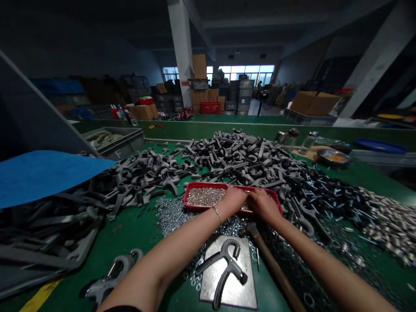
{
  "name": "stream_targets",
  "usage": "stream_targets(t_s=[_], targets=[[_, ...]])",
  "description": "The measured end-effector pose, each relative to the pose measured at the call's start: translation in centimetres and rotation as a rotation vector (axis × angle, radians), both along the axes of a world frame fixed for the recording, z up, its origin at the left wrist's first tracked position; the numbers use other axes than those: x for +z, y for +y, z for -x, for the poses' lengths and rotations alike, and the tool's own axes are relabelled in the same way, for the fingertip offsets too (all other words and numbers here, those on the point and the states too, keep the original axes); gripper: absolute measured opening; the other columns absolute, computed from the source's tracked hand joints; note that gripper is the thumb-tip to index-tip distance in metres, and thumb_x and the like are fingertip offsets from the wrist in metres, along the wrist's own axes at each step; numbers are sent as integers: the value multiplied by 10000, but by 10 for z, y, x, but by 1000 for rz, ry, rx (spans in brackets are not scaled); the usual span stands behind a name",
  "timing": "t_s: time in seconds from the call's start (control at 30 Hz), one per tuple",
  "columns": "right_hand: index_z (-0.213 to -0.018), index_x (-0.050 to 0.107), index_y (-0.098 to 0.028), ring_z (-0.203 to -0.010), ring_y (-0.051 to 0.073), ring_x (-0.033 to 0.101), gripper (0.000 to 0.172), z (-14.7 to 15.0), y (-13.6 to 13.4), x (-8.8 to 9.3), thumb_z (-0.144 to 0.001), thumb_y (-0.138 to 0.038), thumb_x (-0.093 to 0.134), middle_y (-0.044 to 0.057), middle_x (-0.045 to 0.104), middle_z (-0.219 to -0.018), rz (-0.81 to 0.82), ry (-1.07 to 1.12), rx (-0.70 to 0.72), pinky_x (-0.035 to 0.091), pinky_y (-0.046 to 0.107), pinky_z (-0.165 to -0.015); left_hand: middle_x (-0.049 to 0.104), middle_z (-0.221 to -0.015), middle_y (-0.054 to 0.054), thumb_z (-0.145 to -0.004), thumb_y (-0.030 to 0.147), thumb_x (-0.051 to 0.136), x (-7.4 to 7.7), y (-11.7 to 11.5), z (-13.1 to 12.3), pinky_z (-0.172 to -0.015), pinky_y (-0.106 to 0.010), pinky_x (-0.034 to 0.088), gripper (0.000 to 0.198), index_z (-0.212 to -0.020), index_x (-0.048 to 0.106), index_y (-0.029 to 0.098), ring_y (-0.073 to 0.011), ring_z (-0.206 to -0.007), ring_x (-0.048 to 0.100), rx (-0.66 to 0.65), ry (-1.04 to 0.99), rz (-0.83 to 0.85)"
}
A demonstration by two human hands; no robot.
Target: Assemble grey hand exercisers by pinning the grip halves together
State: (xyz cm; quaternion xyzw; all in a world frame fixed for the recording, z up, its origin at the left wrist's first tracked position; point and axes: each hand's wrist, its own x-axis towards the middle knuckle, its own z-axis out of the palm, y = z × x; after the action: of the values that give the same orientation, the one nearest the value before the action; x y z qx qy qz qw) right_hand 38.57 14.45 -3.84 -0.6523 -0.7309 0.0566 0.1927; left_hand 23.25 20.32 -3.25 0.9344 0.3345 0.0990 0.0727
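Over the right-hand part of a red tray (277, 200) that holds small metal pieces (205, 196), my left hand (236, 198) and my right hand (261, 203) meet. Both have their fingers bent together; whatever they pinch is too small or hidden to name. A bracelet circles my left wrist. Below my hands, a grey plastic handle assembly with a spring (227, 264) lies on a metal plate (244, 290). To the plate's right lies a hammer (273, 262), and loose washers (169, 214) surround the tray.
Heaps of grey handles (240, 158) rise behind the tray and to the left. Black parts with bolts (328, 195) and metal cylinders (393, 221) cover the right side. A metal bowl (333, 157) and jars stand at the back right; a grey crate (121, 145) at the back left.
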Motion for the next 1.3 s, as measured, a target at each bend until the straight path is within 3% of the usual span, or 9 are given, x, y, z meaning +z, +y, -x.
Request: stream_targets(t_s=[0.2,0.37,0.5,0.7,0.9,1.0,1.13,1.23,1.3], targets=[[-1025,635,-156,-904,262,629,295,-2,-12,9,-957,-276,375,134,705,-982,-27,309,-124,465,392,-834,728,-1028,-154,-915,158,510,0,-11,13,-942,-438,450,215,-1004,705,139,-292,-1017,663,189,-169,80],[-901,704,-200,-864,224,674,248,24,-87,9,-887,-379,532,54,742,-907,150,528,77,522,330,-782,726,-1034,-100,-879,124,533,8,-30,25,-911,-332,485,208,-1008,694,151,-228,-989,662,208,-387,201],[-854,655,-191,-696,181,666,234,48,-129,-6,-921,-343,490,11,693,-750,234,617,116,525,285,-654,733,-969,-46,-894,135,531,14,-74,49,-815,-238,513,225,-1066,676,150,-157,-877,676,181,-558,318],[-774,603,-198,-689,166,607,252,55,-124,-17,-940,-339,477,-2,644,-729,225,551,108,464,262,-630,718,-974,-61,-883,245,567,2,-145,120,-872,-313,501,199,-956,744,191,-210,-951,658,304,-798,530],[-819,592,-201,-722,184,624,226,57,-121,-16,-967,-293,449,22,664,-774,235,325,129,451,274,-663,671,-762,-13,-755,389,725,-21,-167,165,-648,-263,465,267,-856,663,150,-169,-675,622,525,-1016,871],[-827,587,-196,-763,210,632,165,63,-118,-14,-945,-210,473,63,671,-825,225,180,135,442,294,-692,638,-724,0,-818,392,661,-22,-168,161,-627,-261,441,238,-834,647,155,-165,-654,599,502,-954,847],[-809,608,-207,-892,242,642,166,70,-111,-7,-861,-71,530,80,691,-878,221,12,175,433,308,-781,638,-833,-22,-867,261,610,-25,-165,138,-759,-284,441,119,-796,647,174,-188,-824,598,366,-748,588],[-910,622,-212,-921,256,653,57,64,-115,2,-890,-184,576,83,706,-924,225,-60,160,454,312,-777,621,-888,-25,-886,199,599,-31,-163,123,-832,-301,433,119,-772,626,180,-193,-903,581,315,-578,421],[-1006,606,-188,-968,300,639,150,53,-125,5,-930,-302,546,138,692,-1011,195,-104,83,464,360,-783,617,-896,-26,-904,180,586,-33,-162,117,-837,-301,437,125,-783,617,177,-192,-911,579,326,-447,337]])
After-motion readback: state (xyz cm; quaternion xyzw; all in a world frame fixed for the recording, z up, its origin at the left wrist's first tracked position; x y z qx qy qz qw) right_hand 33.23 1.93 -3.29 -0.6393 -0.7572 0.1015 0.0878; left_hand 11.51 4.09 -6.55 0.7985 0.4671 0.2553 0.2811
